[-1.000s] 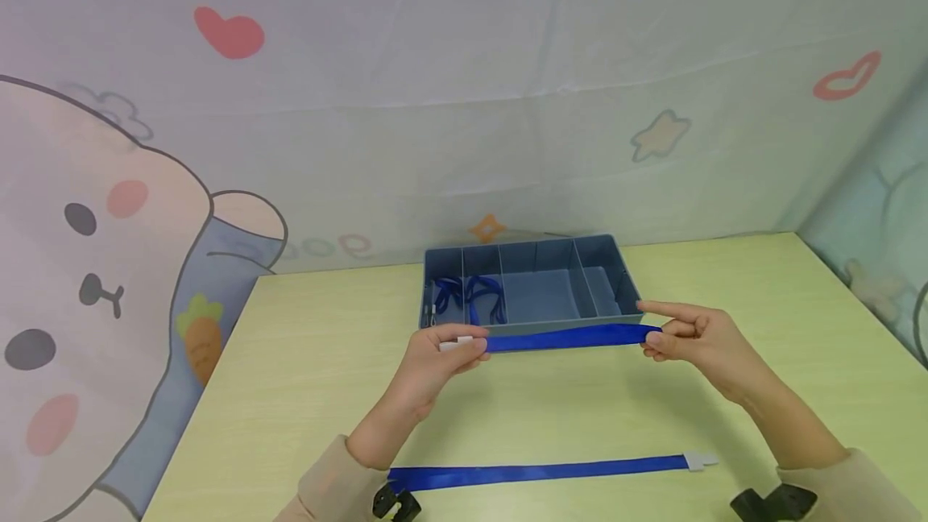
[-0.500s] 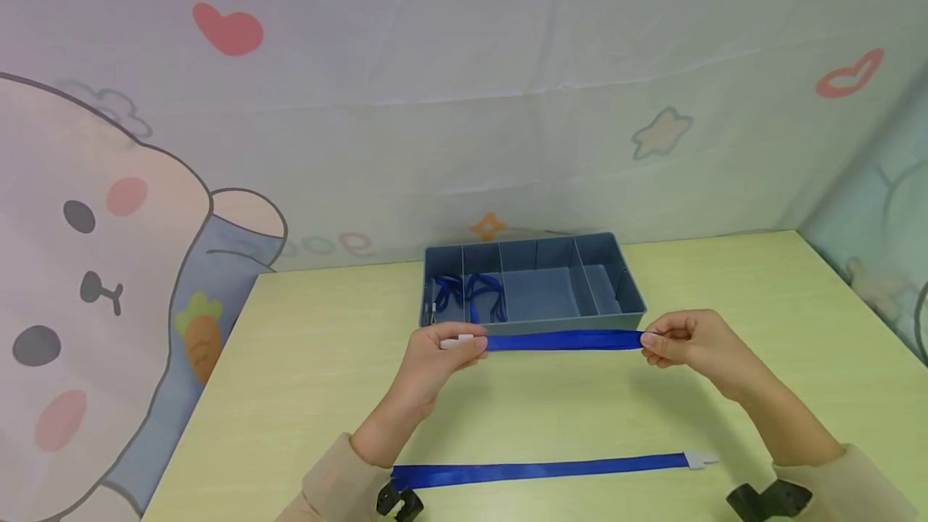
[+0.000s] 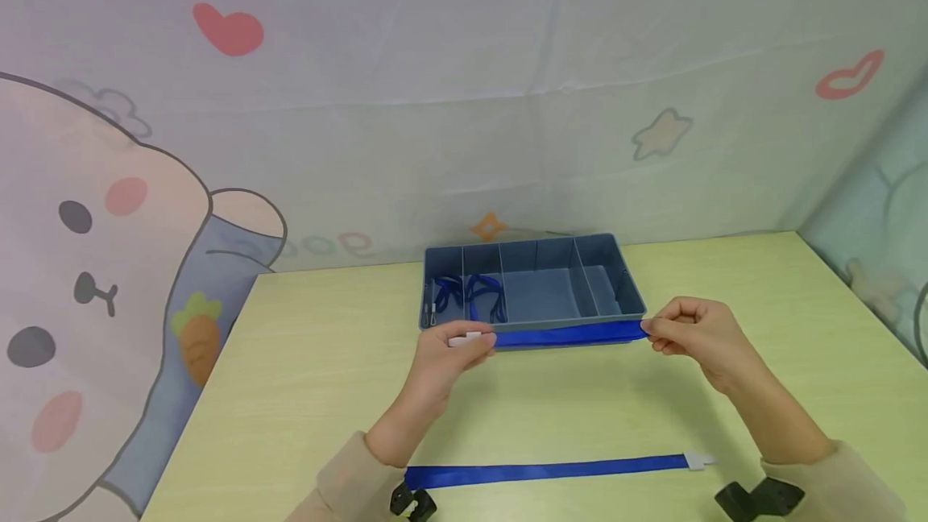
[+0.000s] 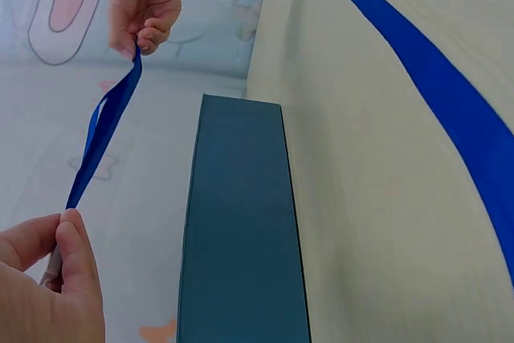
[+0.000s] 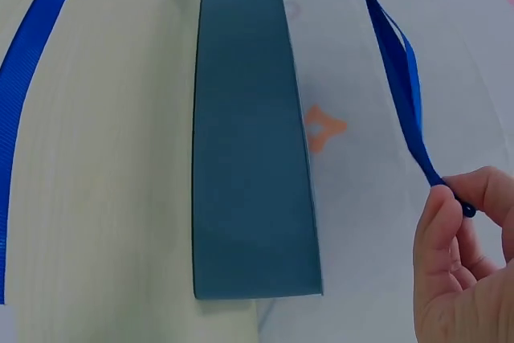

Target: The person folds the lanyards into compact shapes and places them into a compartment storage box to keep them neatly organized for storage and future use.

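Observation:
A folded blue lanyard (image 3: 569, 334) is stretched nearly level between both hands, in front of the tray's near wall. My left hand (image 3: 451, 353) pinches its left end, where a white plastic clip (image 3: 464, 339) sticks out past the thumb. My right hand (image 3: 692, 337) pinches the other end, a folded loop that shows in the right wrist view beside the fingertips (image 5: 440, 206). From the wrist views the layers of the strap (image 4: 108, 126) part slightly in the middle. On the table nearer me lies a second blue lanyard (image 3: 551, 471) with a white clip (image 3: 696, 461) at its right end.
A blue-grey divided tray (image 3: 634, 288) stands at the back of the pale table (image 3: 326, 361). Its two left compartments hold coiled dark blue lanyards (image 3: 486, 296), with a metal clip (image 3: 432, 312) at far left. Behind hangs a printed cloth (image 3: 435, 103).
My right index finger, straight one second ago, has curled in to the lanyard's end. The right hand has risen slightly, and the left has shifted a little right.

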`<state>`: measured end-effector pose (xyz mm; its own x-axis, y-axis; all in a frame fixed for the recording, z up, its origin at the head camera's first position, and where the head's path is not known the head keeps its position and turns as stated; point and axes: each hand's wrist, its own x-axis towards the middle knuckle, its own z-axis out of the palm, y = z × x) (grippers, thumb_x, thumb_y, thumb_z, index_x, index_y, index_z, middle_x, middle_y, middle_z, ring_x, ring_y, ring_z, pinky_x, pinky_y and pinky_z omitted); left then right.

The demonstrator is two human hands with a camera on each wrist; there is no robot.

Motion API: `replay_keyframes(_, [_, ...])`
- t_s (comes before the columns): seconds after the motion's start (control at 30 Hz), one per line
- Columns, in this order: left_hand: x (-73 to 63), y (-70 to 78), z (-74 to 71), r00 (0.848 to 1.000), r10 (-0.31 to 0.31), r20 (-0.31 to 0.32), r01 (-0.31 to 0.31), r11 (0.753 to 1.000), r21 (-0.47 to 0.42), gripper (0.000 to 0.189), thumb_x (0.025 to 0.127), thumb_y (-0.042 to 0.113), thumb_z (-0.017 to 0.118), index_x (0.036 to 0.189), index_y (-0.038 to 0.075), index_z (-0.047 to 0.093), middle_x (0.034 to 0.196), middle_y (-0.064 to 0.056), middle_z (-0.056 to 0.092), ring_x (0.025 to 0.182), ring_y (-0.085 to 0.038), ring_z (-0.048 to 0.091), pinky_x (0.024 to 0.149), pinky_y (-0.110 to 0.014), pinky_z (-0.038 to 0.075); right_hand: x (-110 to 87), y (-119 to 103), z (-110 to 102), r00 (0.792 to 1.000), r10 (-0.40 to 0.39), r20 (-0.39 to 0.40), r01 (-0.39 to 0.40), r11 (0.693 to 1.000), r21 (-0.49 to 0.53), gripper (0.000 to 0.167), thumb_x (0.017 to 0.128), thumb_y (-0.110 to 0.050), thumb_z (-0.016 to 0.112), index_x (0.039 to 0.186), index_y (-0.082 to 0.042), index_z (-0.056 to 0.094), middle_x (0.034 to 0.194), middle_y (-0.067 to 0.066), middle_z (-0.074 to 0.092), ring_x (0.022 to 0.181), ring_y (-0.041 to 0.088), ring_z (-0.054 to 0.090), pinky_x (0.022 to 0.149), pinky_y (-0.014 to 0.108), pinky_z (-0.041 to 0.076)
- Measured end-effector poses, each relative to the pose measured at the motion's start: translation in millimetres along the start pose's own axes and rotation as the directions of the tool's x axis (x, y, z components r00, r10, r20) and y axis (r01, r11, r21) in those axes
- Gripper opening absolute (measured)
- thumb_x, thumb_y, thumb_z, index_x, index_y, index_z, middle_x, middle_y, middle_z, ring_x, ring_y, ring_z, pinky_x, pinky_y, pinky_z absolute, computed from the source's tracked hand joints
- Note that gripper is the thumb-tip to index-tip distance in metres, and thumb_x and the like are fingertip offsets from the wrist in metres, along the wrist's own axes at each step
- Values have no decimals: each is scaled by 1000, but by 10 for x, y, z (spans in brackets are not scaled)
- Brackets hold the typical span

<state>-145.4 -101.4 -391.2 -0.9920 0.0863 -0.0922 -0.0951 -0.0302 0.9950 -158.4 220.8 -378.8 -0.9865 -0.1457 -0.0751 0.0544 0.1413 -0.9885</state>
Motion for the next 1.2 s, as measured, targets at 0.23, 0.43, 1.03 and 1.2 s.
replay_keyframes(0.23, [3,24,67,1000,14,12,-14,1000,-9,23,85,6,68,102,-9,66,95,-12,64,79,-15,67,82,-33,53,-47,-89,97,995,-86,-54,79,988,-132,9,82,-1,66,74,2,62,67,-1,66,58,14,61,58,26,54])
replay_keyframes(0.43, [-1,52,136,1000,17,19,-16,1000,-25,24,84,5,68,102,-10,66,96,-14,63,78,-15,67,80,-33,54,-68,-167,195,992,-119,-40,112,983,-148,11,81,0,68,74,5,60,64,0,64,56,14,59,57,27,54])
replay_keyframes(1.03, [44,78,36,999,-47,0,47,998,-28,21,84,2,67,100,-11,66,102,-15,62,74,-13,68,81,-30,53,34,-56,-83,991,-32,128,-17,930,367,28,89,9,52,72,-7,67,71,4,66,60,10,63,58,16,53])
replay_keyframes(1.2, [60,44,33,998,-57,-8,57,998,-14,20,82,1,68,97,-11,66,96,-14,62,70,-13,66,77,-30,55,47,-12,-77,991,-59,120,18,948,318,30,88,10,51,71,-9,65,72,3,66,59,9,61,57,16,52])
